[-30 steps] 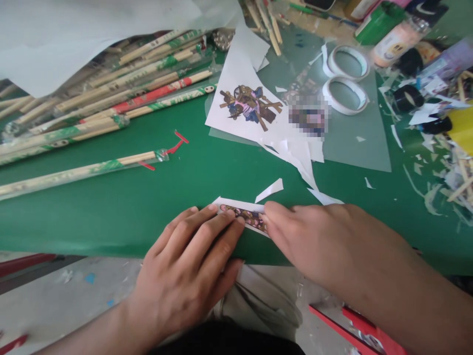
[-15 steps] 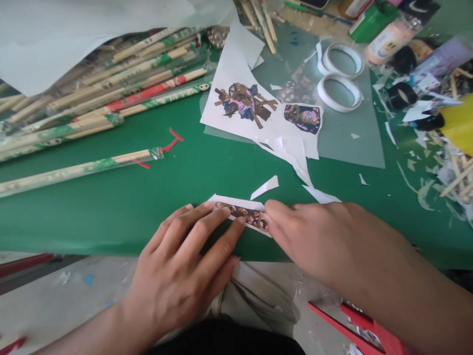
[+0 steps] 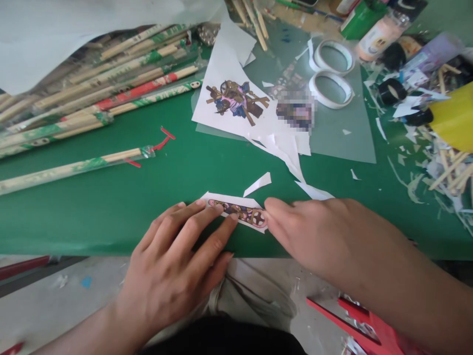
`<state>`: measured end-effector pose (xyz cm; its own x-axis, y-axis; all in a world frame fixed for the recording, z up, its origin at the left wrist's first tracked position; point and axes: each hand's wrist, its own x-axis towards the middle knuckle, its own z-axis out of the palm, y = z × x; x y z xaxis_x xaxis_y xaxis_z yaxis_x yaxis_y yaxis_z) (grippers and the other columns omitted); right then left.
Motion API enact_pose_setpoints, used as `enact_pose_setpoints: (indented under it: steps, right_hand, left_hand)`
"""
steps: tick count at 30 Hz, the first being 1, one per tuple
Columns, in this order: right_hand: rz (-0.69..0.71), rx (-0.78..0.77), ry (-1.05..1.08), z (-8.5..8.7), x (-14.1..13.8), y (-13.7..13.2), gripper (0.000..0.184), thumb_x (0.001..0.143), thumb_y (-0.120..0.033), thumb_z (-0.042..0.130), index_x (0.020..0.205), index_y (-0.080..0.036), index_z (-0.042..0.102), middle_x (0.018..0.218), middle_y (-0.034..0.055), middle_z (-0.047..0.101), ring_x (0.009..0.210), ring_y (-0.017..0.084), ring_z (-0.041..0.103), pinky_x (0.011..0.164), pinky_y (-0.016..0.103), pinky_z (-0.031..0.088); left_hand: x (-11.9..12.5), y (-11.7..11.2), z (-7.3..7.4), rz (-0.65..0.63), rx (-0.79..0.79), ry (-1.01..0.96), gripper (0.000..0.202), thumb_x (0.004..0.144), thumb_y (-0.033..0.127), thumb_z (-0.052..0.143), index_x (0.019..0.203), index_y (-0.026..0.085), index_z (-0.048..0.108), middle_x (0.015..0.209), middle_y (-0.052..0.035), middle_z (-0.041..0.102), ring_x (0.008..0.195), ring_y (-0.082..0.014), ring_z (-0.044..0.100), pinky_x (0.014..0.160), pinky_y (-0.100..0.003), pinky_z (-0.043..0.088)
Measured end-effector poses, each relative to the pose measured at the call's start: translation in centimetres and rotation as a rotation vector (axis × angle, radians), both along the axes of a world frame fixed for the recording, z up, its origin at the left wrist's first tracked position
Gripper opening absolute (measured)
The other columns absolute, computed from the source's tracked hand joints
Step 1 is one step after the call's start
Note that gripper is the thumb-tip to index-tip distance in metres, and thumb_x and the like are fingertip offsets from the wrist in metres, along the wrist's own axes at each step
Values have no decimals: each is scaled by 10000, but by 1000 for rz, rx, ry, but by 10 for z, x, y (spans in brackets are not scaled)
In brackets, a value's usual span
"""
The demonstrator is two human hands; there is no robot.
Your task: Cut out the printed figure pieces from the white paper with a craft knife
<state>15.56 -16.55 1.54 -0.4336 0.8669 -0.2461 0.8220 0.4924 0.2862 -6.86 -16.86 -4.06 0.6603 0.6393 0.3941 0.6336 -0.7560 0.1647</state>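
A narrow white paper strip (image 3: 246, 200) with a colourful printed band lies near the front edge of the green table (image 3: 166, 180). My left hand (image 3: 181, 249) is open, its spread fingertips pressing down on the strip's left and middle part. At the strip's right end, my right hand (image 3: 314, 231) is closed, fingers curled and their tips against the paper. Whatever those fingers hold, if anything, is hidden beneath the hand. Just beyond the strip is a loose white paper scrap (image 3: 257, 184). A second pointed scrap (image 3: 314, 191) lies behind my right hand.
Farther back is a white sheet (image 3: 207, 111) with printed figures, partly over a translucent sheet (image 3: 343, 143). Two tape rolls (image 3: 330, 105) rest there. Wrapped chopsticks (image 3: 74, 172) fill the left. Bottles (image 3: 380, 37), a yellow object (image 3: 454, 121) and scraps crowd the right.
The whole view has shifted slightly. My right hand sits a little farther off the strip's right end, so a round cross pattern there now shows. My left hand keeps pressing the strip.
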Motion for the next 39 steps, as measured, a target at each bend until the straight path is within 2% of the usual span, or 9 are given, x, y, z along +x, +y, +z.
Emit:
enact_pose_setpoints:
  steps: [10, 18, 28, 31, 34, 37, 39]
  right_hand:
    - [-24, 1, 5, -2, 4, -3, 220, 786, -145, 573, 699, -245, 398, 411, -70, 335, 330, 109, 211, 473, 300, -7]
    - [-64, -20, 17, -1, 7, -6, 228, 764, -136, 570, 690, -243, 382, 434, -84, 267, 453, 98, -2, 464, 285, 1]
    - [-138, -27, 15, -4, 9, -17, 162, 822, -157, 497, 693, -229, 431, 428, -75, 267, 431, 91, -4, 468, 287, -10]
    - [-193, -26, 35, -4, 14, -22, 161, 838, -179, 501, 693, -229, 450, 423, -71, 303, 420, 94, 29, 468, 282, -2]
    - [-274, -15, 125, -5, 20, -24, 244, 901, -289, 468, 663, -241, 445, 398, -62, 326, 364, 110, 114, 439, 278, 27]
    - [-358, 48, 318, -7, 19, -24, 316, 962, -380, 415, 692, -238, 498, 456, -42, 451, 364, 129, 334, 407, 266, 146]
    - [-401, 89, 496, -9, 12, -24, 234, 960, -366, 460, 836, -219, 592, 629, -13, 613, 510, 145, 541, 452, 253, 288]
  left_hand:
    - [-1, 0, 0, -2, 9, 14, 387, 893, 283, 625, 1263, 169, 612, 1180, -118, 651, 1069, -308, 601, 888, -450, 483]
    - [-1, 0, 0, -7, 9, 15, 417, 881, 280, 647, 1278, 160, 612, 1192, -128, 637, 1063, -318, 595, 889, -453, 473]
    - [-1, 0, -1, 0, 26, 31, 383, 895, 295, 626, 1256, 166, 622, 1191, -129, 641, 1057, -314, 599, 877, -449, 482]
    - [-1, 0, 0, 6, 39, 43, 361, 910, 309, 605, 1245, 176, 623, 1217, -122, 647, 1064, -304, 601, 882, -445, 485]
    - [2, 0, 0, 12, 53, 32, 351, 919, 307, 585, 1244, 179, 621, 1240, -88, 671, 1084, -279, 604, 923, -434, 473]
    - [6, 1, 2, 14, 46, -18, 312, 912, 285, 589, 1208, 195, 632, 1220, -34, 702, 1086, -262, 609, 954, -437, 452]
    - [9, 1, 3, 5, 56, -52, 280, 904, 274, 608, 1176, 212, 644, 1146, -13, 732, 1019, -246, 624, 923, -428, 455]
